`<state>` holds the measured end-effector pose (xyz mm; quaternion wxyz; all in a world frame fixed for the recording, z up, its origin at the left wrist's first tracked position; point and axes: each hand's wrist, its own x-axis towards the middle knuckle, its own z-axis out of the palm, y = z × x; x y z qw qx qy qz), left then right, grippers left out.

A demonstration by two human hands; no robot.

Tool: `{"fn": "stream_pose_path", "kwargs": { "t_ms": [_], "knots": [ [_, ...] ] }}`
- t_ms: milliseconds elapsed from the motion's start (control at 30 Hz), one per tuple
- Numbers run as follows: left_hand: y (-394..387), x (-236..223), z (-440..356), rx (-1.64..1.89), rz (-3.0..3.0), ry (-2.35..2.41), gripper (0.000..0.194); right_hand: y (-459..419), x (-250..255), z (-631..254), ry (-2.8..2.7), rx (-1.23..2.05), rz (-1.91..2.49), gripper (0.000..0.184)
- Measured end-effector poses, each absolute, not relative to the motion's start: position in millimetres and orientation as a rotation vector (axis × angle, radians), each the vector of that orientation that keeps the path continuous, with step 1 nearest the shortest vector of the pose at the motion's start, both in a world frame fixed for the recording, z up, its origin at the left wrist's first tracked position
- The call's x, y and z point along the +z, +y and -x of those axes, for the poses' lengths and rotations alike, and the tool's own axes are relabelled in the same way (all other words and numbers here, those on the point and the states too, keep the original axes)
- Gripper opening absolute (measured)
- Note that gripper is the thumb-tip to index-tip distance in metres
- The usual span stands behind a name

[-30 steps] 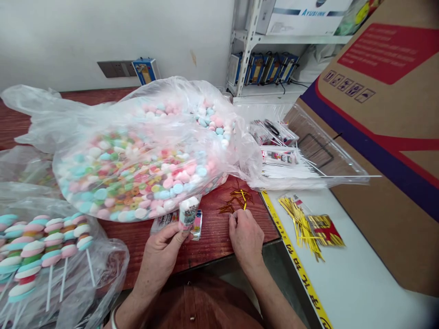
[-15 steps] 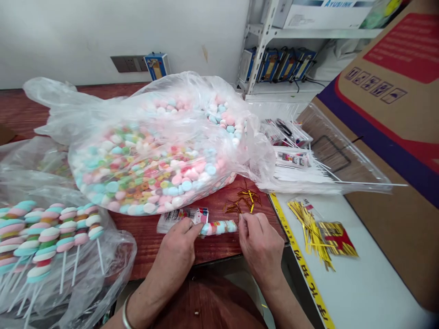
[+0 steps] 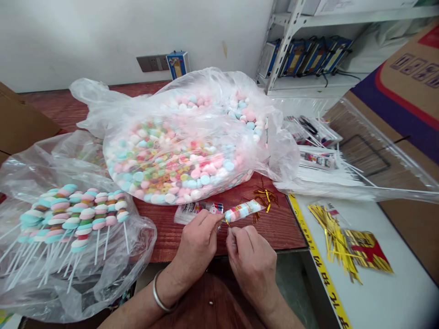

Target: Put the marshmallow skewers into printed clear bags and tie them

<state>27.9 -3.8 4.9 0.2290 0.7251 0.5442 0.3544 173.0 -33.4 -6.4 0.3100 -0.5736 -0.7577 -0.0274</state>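
Note:
A wrapped marshmallow candy skewer (image 3: 244, 210) lies tilted over the table's front part, its clear wrapper printed near the bottom. My left hand (image 3: 199, 237) pinches the wrapper's gathered end. Around that end sits a gold twist tie (image 3: 227, 222), and the closed fingertips of my right hand (image 3: 252, 258) are at its lower end. Behind my left hand lies a pack of clear printed wrappers (image 3: 194, 210), partly covered. Loose gold twist ties (image 3: 268, 197) are scattered just beyond the wrapped skewer.
A large clear bag of marshmallows and gummy rings (image 3: 171, 169) fills the table's middle. Several unwrapped candy skewers (image 3: 82, 212) lie on plastic at left. To the right are white sticks (image 3: 313, 171), bundled gold ties (image 3: 331, 237) and a big cardboard box (image 3: 411, 105).
The wrapped skewer has swung so its far end points up and right. My right hand has moved from its far end to the twist tie by my left fingers. The view has shifted left.

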Motion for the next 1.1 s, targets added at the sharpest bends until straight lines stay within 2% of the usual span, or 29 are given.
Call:
{"fn": "stream_pose_path", "kwargs": {
  "t_ms": [133,233,300,367,433,467,567,700,833,1000,1100],
  "knots": [
    [2,6,-35,1.017,-1.187,1.314,0.010,-25,-13,-169,-1.768,0.306,1.478,0.021],
    [4,3,-41,1.001,-0.695,1.081,0.021,-16,-16,-169,-1.545,0.606,1.460,0.022],
    [5,1,-43,1.016,-0.563,1.016,0.026,-13,-16,-170,-1.484,0.726,1.420,0.015],
    [6,-1,-43,1.026,-0.526,1.006,0.028,-12,-15,-170,-1.437,0.842,1.379,0.006],
    [6,-3,-43,1.031,-0.536,1.018,0.028,-14,-13,-170,-1.393,0.943,1.358,0.021],
    [6,-3,-43,1.034,-0.551,1.027,0.028,-15,-13,-169,-1.388,0.962,1.361,0.021],
    [3,-6,-44,1.055,-0.651,1.062,0.023,-17,-12,-166,-1.464,0.836,1.410,0.012],
    [0,-6,-46,1.088,-0.821,1.150,0.018,-16,-14,-161,-1.570,0.619,1.423,0.017],
    [-1,-3,-48,1.077,-0.826,1.099,0.019,-15,-13,-163,-1.532,0.577,1.465,0.017],
    [2,2,-39,0.921,-0.805,0.841,0.025,-20,-7,-176,-1.646,0.751,1.378,0.016],
    [5,9,-27,0.873,-0.975,0.801,0.019,-24,-5,-183,-1.604,0.943,1.383,0.018]
  ]
}}
